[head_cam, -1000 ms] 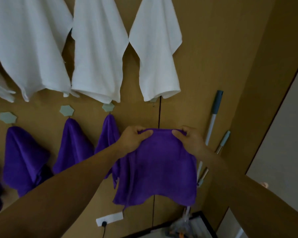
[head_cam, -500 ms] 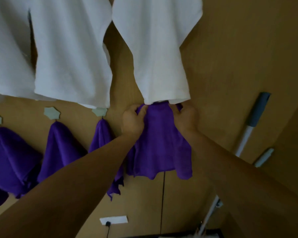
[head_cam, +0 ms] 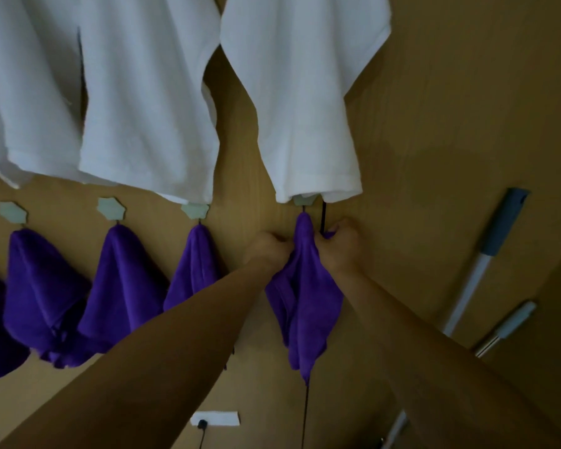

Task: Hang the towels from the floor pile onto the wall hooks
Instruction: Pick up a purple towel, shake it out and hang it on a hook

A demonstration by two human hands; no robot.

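A purple towel point(head_cam: 306, 299) hangs in a bunched peak from the rightmost pale green wall hook point(head_cam: 303, 200), which is half hidden under a white towel point(head_cam: 300, 102). My left hand point(head_cam: 268, 249) grips the purple towel's left side just below the hook. On the towel's right side my right hand point(head_cam: 339, 246) pinches its upper edge. Three more purple towels point(head_cam: 193, 264) hang from the hooks point(head_cam: 195, 210) to the left. The floor pile is out of view.
White towels point(head_cam: 146, 102) fill the upper row on the brown wooden wall. Two mop or broom handles point(head_cam: 486, 264) lean at the right. A white wall socket point(head_cam: 215, 419) with a plugged cable sits low in the middle.
Both hands raised the spread purple towel to the hook under the white towel. It now hangs bunched from the hook, with my hands slid down its sides.
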